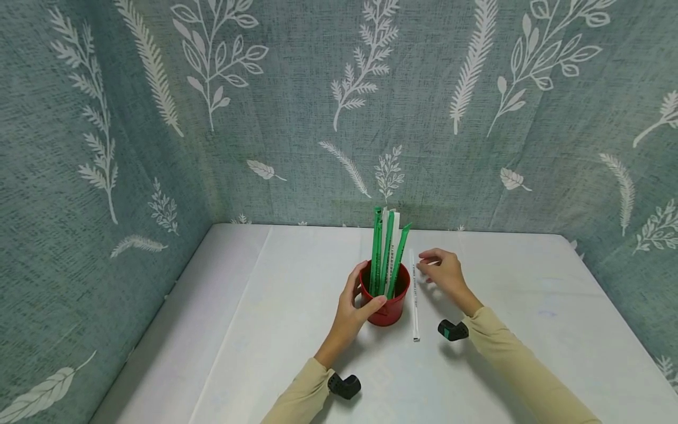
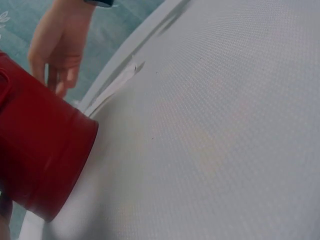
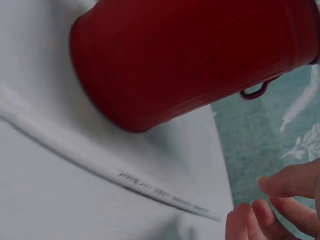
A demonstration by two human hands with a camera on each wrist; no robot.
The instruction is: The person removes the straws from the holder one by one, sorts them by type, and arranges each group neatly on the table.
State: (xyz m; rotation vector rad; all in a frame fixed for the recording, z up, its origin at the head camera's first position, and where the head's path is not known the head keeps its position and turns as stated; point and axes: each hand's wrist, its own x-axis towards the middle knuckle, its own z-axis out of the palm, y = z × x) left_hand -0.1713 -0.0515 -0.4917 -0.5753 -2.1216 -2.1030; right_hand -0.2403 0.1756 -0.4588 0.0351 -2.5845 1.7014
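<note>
From my head view, my left arm (image 1: pixel 301 393) slants up from the lower edge, and the left hand (image 1: pixel 349 311) grips firmly, its thumb (image 1: pixel 375 305) reaching across one side and its fingers curving round the other. My right arm (image 1: pixel 521 366) angles in from the lower right; there the right hand (image 1: pixel 445 274) points leftward, fingers loosely bent, thumb near the fingertips.

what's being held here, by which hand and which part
The left hand holds the red bucket by its upper side; the right hand holds nothing.
</note>
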